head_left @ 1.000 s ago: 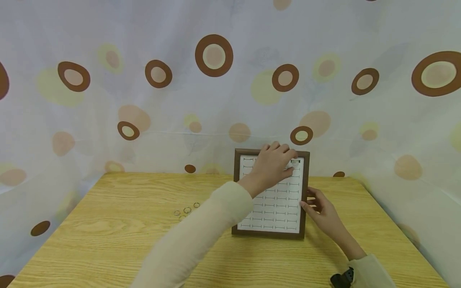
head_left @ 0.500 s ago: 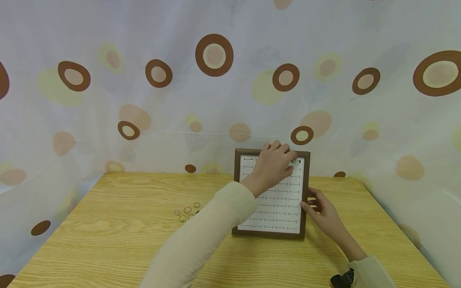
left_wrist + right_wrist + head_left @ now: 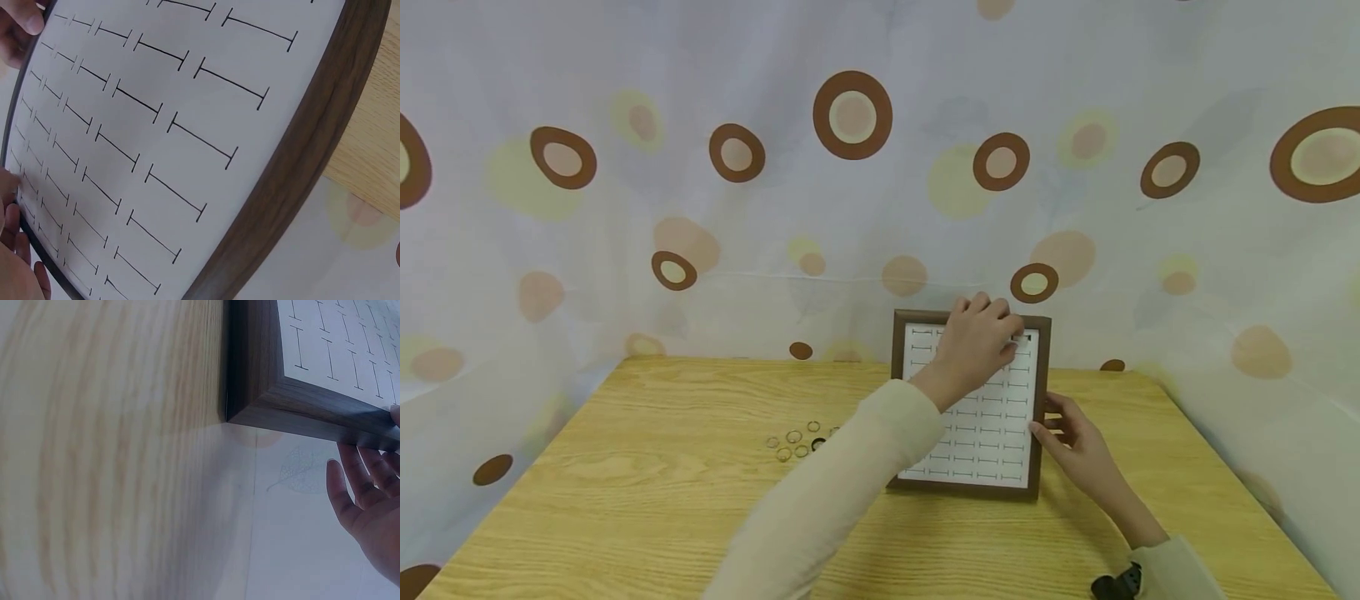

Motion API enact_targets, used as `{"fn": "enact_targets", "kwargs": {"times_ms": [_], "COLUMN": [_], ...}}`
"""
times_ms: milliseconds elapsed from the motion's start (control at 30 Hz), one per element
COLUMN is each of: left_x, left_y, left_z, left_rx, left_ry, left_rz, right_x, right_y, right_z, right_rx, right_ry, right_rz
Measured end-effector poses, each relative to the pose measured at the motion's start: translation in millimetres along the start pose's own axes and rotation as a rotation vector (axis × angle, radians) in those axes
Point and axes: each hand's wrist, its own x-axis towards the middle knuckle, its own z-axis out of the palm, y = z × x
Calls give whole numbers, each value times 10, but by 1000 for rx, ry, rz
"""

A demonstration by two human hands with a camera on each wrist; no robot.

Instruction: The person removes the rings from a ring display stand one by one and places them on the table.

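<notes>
A ring display board (image 3: 977,408) with a brown wooden frame and a white slotted face stands upright, leaning slightly back, on the table. At its top right corner my left hand (image 3: 973,342) bends over the face, fingers curled near the top edge. Between its thumb and fingertips, at a slot, a small silvery ring (image 3: 1022,340) shows, mostly hidden. My right hand (image 3: 1075,446) grips the right side of the frame, thumb on the front and fingers behind. In the right wrist view, fingers (image 3: 365,472) lie against the side of the frame. The left wrist view shows rows of I-shaped slots.
Several rings (image 3: 793,437), one of them black (image 3: 818,444), lie on the wooden table (image 3: 647,500) left of the board, partly behind the left sleeve (image 3: 842,492). A patterned curtain (image 3: 775,208) hangs behind and at both sides. A black wrist strap (image 3: 1116,583) sits at the right sleeve.
The whole head view has shifted slightly, so everything sits a little farther right. The left forearm has moved right, uncovering more rings. Both hands keep their places on the board.
</notes>
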Motion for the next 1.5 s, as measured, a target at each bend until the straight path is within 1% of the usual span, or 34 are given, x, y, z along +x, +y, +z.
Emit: {"fn": "enact_targets", "kwargs": {"times_ms": [167, 400, 733, 967, 1267, 1500], "left_x": [10, 22, 36, 58, 82, 91], "left_y": [16, 21, 16, 6, -18, -41], "left_z": [13, 25, 21, 14, -51, -75], "left_rx": [10, 14, -3, -23, -35, -83], "left_ry": [24, 11, 5, -39, -113, -136], "left_rz": [-17, -36, -34, -34, -30, -20], "right_x": [2, 6, -7, -15, -1, 2], "right_y": [7, 12, -5, -25, -6, -20], "right_z": [-7, -9, -9, -18, -18, -17], "right_rx": [-3, 1, -2, 2, 2, 8], "right_ry": [1, -5, 0, -5, -7, -5], "right_rz": [-9, -10, -6, -2, -5, -6]}}
